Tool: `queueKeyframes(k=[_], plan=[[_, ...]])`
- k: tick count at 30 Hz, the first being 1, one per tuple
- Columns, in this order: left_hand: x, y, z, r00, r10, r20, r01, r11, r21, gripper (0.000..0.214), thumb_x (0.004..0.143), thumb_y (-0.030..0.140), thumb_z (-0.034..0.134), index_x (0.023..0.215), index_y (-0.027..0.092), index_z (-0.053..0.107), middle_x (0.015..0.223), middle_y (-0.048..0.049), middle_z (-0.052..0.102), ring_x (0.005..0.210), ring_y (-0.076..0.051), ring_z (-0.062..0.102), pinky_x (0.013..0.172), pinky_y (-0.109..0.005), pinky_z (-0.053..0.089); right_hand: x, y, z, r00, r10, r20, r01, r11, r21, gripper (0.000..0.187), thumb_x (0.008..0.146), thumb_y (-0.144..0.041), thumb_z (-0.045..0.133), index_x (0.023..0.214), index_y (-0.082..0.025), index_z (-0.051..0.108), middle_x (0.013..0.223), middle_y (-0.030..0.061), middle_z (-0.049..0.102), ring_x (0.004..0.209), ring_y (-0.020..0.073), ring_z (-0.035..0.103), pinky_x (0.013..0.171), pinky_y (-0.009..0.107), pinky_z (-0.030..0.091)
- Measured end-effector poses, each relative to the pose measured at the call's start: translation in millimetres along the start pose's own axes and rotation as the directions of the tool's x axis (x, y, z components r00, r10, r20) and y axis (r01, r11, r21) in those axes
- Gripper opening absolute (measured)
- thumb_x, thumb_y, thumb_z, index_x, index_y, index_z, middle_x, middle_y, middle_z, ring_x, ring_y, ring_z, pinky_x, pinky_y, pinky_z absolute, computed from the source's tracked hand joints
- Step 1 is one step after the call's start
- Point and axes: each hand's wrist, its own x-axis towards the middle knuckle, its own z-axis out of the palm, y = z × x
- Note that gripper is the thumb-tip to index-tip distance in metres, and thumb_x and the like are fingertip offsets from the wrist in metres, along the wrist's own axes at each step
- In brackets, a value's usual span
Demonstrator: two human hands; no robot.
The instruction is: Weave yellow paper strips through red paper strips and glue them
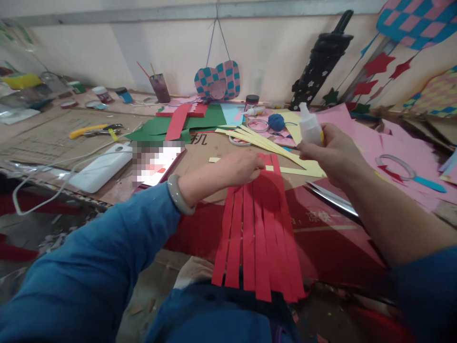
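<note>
Several long red paper strips (pixel 257 228) lie side by side on the table and hang over its near edge toward me. My left hand (pixel 238 169) rests on their far ends, fingers curled down and pressing them onto a yellow paper strip (pixel 296 170) that runs across underneath. My right hand (pixel 326 147) is raised just right of that spot, closed round a small white glue bottle (pixel 309 126) held upright with its nozzle up. More yellow strips (pixel 257 138) fan out just beyond my hands.
Scissors (pixel 332 197) lie right of the red strips. A phone (pixel 157 164) and a white power bank (pixel 100 166) with cable sit at left. Green, red and pink paper sheets, tape rolls, a blue yarn ball (pixel 276 121), paint jars and woven paper hearts crowd the back.
</note>
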Motion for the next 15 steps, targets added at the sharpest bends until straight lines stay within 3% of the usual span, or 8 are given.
queueKeyframes(k=[3, 11, 15], plan=[[11.9, 2.9, 12.5, 0.998, 0.066, 0.021, -0.067, 0.997, 0.036, 0.028, 0.088, 0.008, 0.048, 0.098, 0.008, 0.074, 0.104, -0.0157, 0.072, 0.101, -0.025, 0.066, 0.088, -0.034, 0.048, 5.7, 7.2, 3.3, 0.996, 0.076, -0.043, -0.079, 0.993, -0.091, 0.037, 0.059, -0.043, 0.076, 0.085, -0.025, 0.056, 0.069, -0.0018, 0.052, 0.063, 0.0178, 0.049, 0.058, 0.035, 0.04], [23.0, -3.1, 37.6, 0.986, 0.162, -0.043, -0.163, 0.986, -0.025, 0.03, 0.088, 0.004, 0.045, 0.102, 0.01, 0.071, 0.109, -0.0129, 0.072, 0.106, -0.021, 0.065, 0.095, -0.033, 0.049, -4.2, -12.3, 10.0, 0.99, 0.13, 0.056, -0.097, 0.912, -0.398, 0.024, 0.065, -0.04, 0.068, 0.073, -0.023, 0.054, 0.065, -0.0009, 0.053, 0.064, 0.0181, 0.05, 0.058, 0.032, 0.038], [26.4, -9.1, 48.8, 0.977, 0.209, -0.05, -0.211, 0.977, -0.032, 0.03, 0.086, 0.003, 0.044, 0.098, 0.012, 0.071, 0.104, -0.0109, 0.073, 0.102, -0.02, 0.066, 0.096, -0.033, 0.048, -12.8, -16.7, 10.2, 0.978, 0.077, 0.195, 0.006, 0.918, -0.396, 0.024, 0.067, -0.041, 0.061, 0.083, -0.023, 0.061, 0.075, 0.0037, 0.063, 0.07, 0.0218, 0.057, 0.06, 0.032, 0.04]])
